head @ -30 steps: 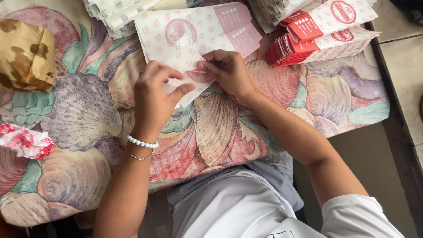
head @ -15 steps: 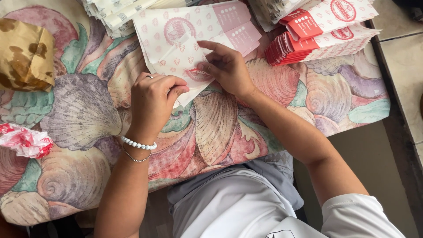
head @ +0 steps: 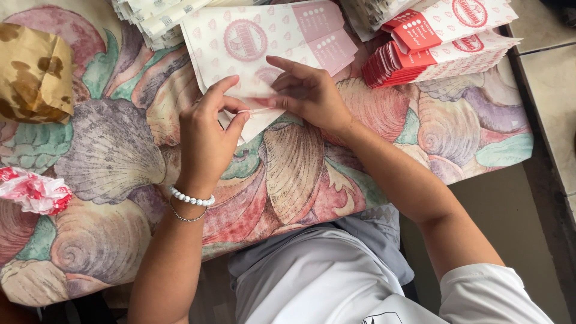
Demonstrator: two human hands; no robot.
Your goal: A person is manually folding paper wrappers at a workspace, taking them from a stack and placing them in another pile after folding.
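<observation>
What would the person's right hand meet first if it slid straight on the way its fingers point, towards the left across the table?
Probably the left hand: the right hand points its fingers at it over the flat white paper bag with pink hearts, and their fingertips nearly touch.
</observation>
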